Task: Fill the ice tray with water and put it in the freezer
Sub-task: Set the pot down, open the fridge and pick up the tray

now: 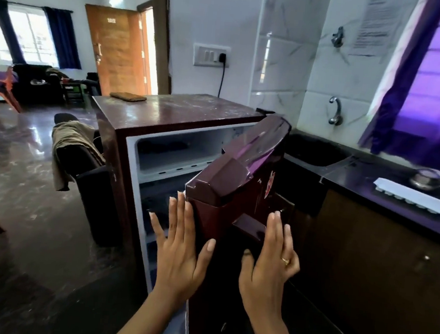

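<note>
A maroon fridge (180, 115) stands in front of me with its door (242, 174) swung partly open. The white freezer compartment (177, 152) shows at the top inside. My left hand (180, 246) is flat with fingers spread against the inner edge of the door. On the door's outer face by the handle, my right hand (271, 262), wearing a ring, is also flat with spread fingers. Neither hand holds anything. The white ice tray (410, 195) lies on the dark counter (371, 185) at the right, away from both hands.
A dark sink (313, 151) with a wall tap (335, 110) sits behind the door. A steel vessel (425, 179) stands beside the tray. A flat dark object (128, 96) lies on the fridge top. A chair with draped cloth (74, 151) stands left of the fridge.
</note>
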